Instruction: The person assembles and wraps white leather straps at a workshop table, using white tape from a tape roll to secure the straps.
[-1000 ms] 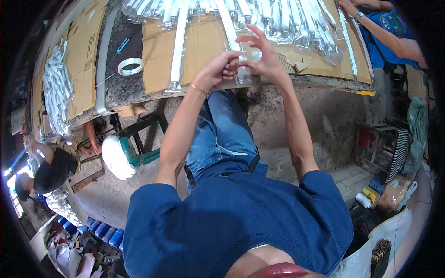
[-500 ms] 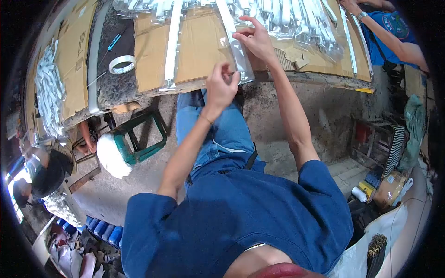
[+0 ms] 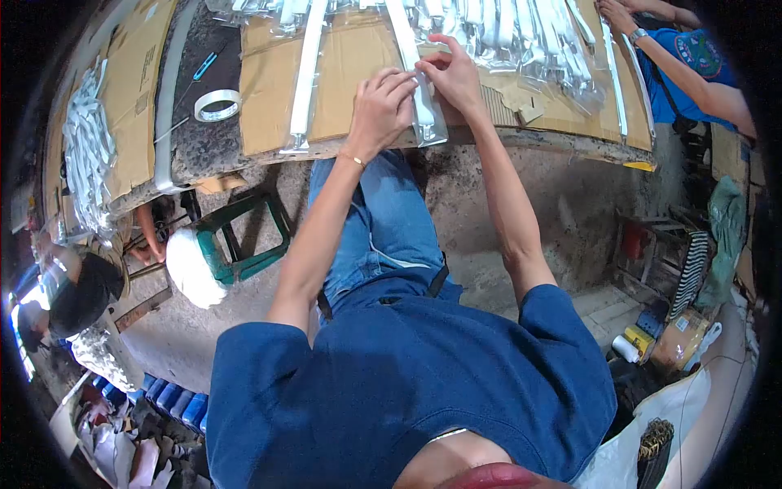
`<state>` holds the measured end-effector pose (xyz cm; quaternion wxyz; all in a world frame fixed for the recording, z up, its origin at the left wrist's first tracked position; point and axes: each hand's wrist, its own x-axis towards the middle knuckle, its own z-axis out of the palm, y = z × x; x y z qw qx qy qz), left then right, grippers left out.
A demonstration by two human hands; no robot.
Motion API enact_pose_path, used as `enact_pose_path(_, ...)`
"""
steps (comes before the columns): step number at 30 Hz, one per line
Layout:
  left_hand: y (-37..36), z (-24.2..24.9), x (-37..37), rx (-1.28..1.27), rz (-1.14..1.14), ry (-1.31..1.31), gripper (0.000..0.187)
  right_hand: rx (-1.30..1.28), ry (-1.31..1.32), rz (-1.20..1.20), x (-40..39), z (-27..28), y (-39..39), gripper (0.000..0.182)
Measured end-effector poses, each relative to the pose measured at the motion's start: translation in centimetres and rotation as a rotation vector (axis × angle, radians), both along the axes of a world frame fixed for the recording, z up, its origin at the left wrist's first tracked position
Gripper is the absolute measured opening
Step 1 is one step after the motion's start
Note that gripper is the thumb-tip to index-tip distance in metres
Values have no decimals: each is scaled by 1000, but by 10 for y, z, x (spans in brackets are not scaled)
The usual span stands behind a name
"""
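A white belt (image 3: 401,33) in a clear plastic sleeve (image 3: 434,130) lies lengthwise in front of me, its metal-looking end near the table edge. My left hand (image 3: 381,110) is at the sleeve's left side, fingers bent and pressed together on its edge. From the right, my right hand (image 3: 456,80) pinches the same sleeve between thumb and index finger, with the other fingers raised. The fingertips of both hands almost meet over the belt. To the left, a second sleeved white belt (image 3: 305,73) rests on the cardboard (image 3: 346,61).
Many sleeved white belts (image 3: 521,41) are heaped at the back. A tape roll (image 3: 217,106) and a blue cutter (image 3: 205,65) lie left, beside another belt pile (image 3: 85,155). A co-worker's arm (image 3: 684,81) reaches in at the right. A green stool (image 3: 252,240) stands below.
My left hand has moved up the sleeve from its lower end towards my right hand. My right hand stays at the sleeve's right side, shifted slightly.
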<state>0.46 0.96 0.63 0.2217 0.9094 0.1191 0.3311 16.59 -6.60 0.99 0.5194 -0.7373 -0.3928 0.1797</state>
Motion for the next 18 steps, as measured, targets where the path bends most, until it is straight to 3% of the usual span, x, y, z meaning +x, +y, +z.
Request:
enact_pose_path(5,-4,-11,-2,13,2,82,23,-5,1,-12,-2,-5,-3,48)
enact_pose_path(11,-3,-7,0,30,11,77,21,71,126,-160,16,2,1,28)
enact_pose_path(13,-3,-9,0,33,-8,72,21,115,-134,-59,31,11,0,24)
enact_pose_path(15,-2,-13,2,49,-21,57,21,68,-126,59,46,22,5,23)
enact_pose_path(17,-2,-12,2,44,-25,59,23,-187,-213,434,53,43,12,20)
enact_pose_path(18,-3,-12,1,39,-28,62,24,-280,-186,493,56,44,19,20)
